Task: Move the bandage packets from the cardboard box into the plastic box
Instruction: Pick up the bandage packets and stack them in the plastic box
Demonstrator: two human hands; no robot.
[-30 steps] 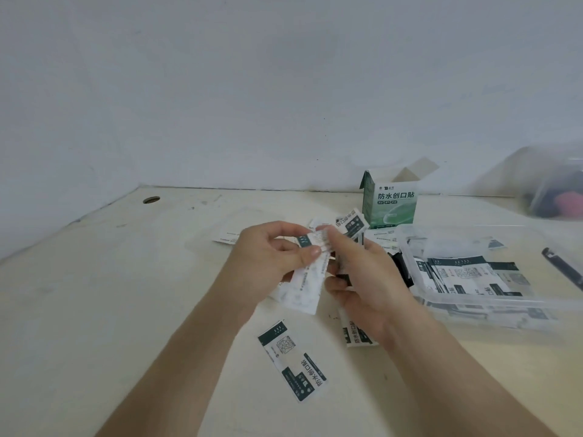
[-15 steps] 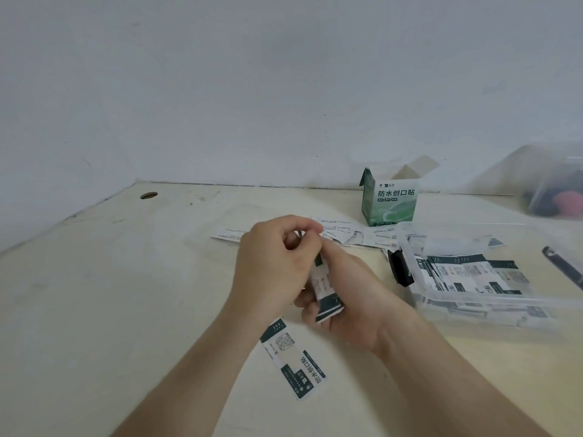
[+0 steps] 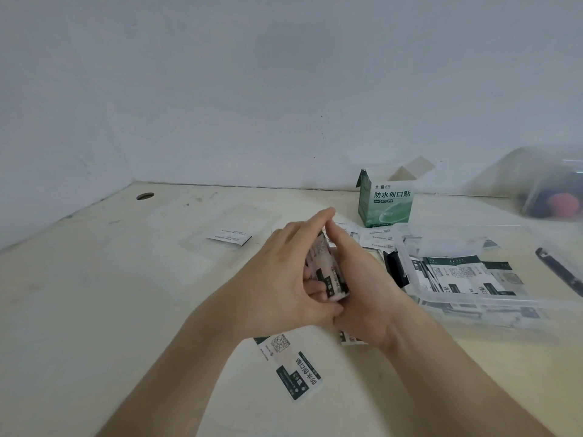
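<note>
A small stack of white and dark green bandage packets [image 3: 325,272] is pressed between my left hand [image 3: 284,272] and my right hand [image 3: 362,285] above the table's middle; both hands hold it, fingertips meeting above. The green cardboard box [image 3: 385,201] stands open at the back. To the right lies the clear plastic box [image 3: 473,299] with several packets [image 3: 463,275] inside. One loose packet [image 3: 288,364] lies in front of my hands, another [image 3: 229,239] at the back left, and more packets [image 3: 375,239] lie near the cardboard box.
A black clip [image 3: 394,268] sits on the plastic box's left end. A dark pen [image 3: 560,271] lies at the far right. A clear container [image 3: 549,184] with dark and red things stands at the back right. A cable hole [image 3: 145,195] marks the table's far left corner.
My hands have closed together around the packets, squaring them into a stack held upright between both palms; before, the left hand was pinching single packets above the right hand.
</note>
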